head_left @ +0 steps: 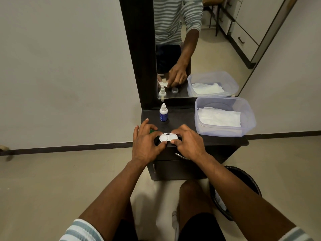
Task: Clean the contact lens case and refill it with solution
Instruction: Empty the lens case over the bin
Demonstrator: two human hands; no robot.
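Observation:
A white contact lens case (168, 137) with two round wells lies on the dark dresser top (182, 119), near its front edge. My left hand (145, 142) grips the case's left end with curled fingers and thumb; a green cap (152, 131) peeks out under its fingers. My right hand (188, 140) pinches the case's right end. A small white solution bottle (163, 113) with a blue label stands upright behind the case, apart from both hands.
A clear plastic tub (250, 119) holding white tissues sits at the right of the dresser top. A mirror (199, 49) rises behind. A black waste bin (243, 176) stands on the floor at the right, beside my knee.

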